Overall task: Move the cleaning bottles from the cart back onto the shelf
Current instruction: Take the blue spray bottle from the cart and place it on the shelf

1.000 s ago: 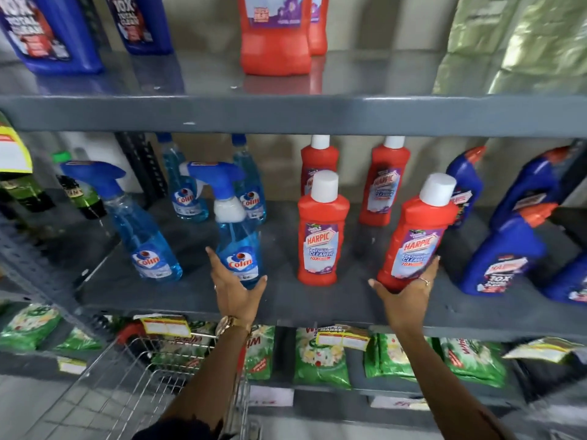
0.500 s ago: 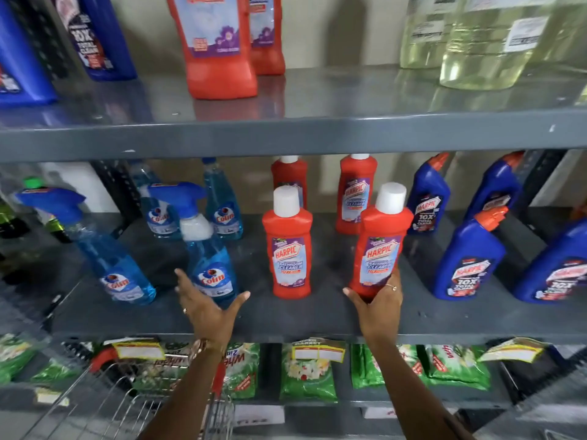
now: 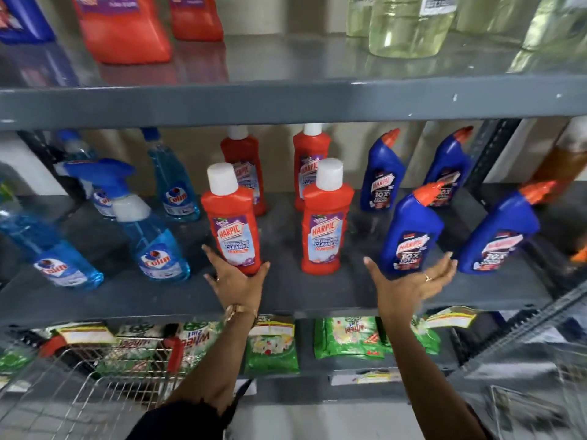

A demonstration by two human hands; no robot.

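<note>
On the grey middle shelf (image 3: 301, 293) stand blue Colin spray bottles (image 3: 155, 249), red Harpic bottles and blue Harpic bottles with orange caps. My left hand (image 3: 236, 282) cups the base of the front left red Harpic bottle (image 3: 233, 223), with the thumb at its right corner and the fingers spread to its left. My right hand (image 3: 409, 281) is spread, palm up, just under the base of a front blue Harpic bottle (image 3: 411, 231), which leans. A second red Harpic bottle (image 3: 325, 217) stands free between my hands.
A wire cart (image 3: 95, 385) with red handle parts is at the lower left; its inside is mostly out of view. Green detergent packets (image 3: 346, 338) lie on the shelf below. The upper shelf (image 3: 286, 100) carries large red, blue and clear bottles. More wire mesh (image 3: 524, 404) is at the lower right.
Both hands moved right along the shelf. The left went from the Colin spray bottle to the left red Harpic bottle; the right left the other red bottle for the blue one.
</note>
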